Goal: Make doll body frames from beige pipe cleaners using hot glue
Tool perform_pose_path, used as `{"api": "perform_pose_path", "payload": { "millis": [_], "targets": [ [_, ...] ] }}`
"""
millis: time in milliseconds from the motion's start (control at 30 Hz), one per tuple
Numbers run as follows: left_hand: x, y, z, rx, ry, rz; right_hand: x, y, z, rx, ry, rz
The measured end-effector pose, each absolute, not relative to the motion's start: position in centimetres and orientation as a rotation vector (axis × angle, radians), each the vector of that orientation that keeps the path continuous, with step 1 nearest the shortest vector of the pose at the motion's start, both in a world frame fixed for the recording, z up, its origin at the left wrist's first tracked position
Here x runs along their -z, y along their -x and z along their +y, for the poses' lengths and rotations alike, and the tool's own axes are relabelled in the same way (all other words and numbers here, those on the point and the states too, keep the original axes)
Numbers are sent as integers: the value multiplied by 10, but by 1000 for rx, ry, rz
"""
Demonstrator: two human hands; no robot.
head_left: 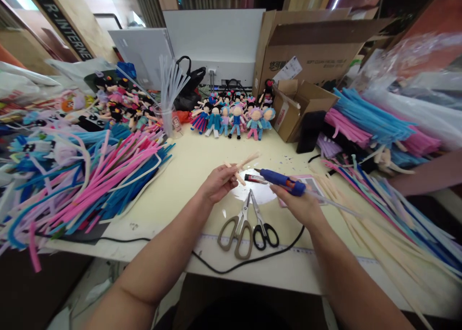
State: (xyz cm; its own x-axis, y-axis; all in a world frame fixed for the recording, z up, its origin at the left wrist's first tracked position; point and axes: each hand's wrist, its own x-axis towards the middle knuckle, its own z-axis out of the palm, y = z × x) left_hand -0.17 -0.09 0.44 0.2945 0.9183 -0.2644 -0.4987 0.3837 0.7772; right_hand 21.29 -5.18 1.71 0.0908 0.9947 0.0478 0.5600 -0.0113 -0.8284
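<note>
My left hand [221,181] is closed on a few short cream pipe cleaner pieces [249,161], pinched so that they cross and stick out past the fingertips. In my right hand [299,202] is a blue hot glue gun [279,179], its dark nozzle pointing left toward the cream pieces, a small gap apart. A clear glue stick [334,204] juts from the gun's back end. Below the hands lie grey-handled scissors [237,231] and black-handled scissors [265,233]. A small dark tube with a label [255,178] rests on a white round mat [249,195] between the hands.
Pipe cleaners in pink and blue [126,176] heap up at the left; cream strands [364,229] spread at the right. Finished dolls [236,120] stand at the back beside a small open carton [299,108]. A black cable [231,270] runs along the table's front.
</note>
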Motion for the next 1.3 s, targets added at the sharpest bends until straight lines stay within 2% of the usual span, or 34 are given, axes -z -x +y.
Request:
{"api": "perform_pose_path", "payload": {
  "millis": [233, 500, 667, 733, 867, 1067, 1200, 1300],
  "targets": [
    [-5, 1, -2, -1017, -552, 693, 1, -262, -63, -622, 1867, -1414],
    [-5, 1, -3, -988, -523, 630, 21, -285, -77, -399, 2033, -1669],
    [-8, 1, -4, -973, -520, 630, 17, -292, -114, -81, 2218, -1691],
    [-8, 1, -5, -964, -520, 625, 12, -281, -123, -136, 2219, -1747],
    [-7, 0, -6, -969, -529, 640, 1, -228, -112, -479, 1794, -2108],
    [-8, 5, -4, -983, -551, 608, -2, -165, -72, -358, 2025, -2399],
    [-8, 7, -3, -982, -551, 599, 3, -165, -68, -305, 2048, -2409],
    [-9, 8, -3, -975, -555, 602, 4, -178, -70, -388, 2029, -2294]
  ]
}}
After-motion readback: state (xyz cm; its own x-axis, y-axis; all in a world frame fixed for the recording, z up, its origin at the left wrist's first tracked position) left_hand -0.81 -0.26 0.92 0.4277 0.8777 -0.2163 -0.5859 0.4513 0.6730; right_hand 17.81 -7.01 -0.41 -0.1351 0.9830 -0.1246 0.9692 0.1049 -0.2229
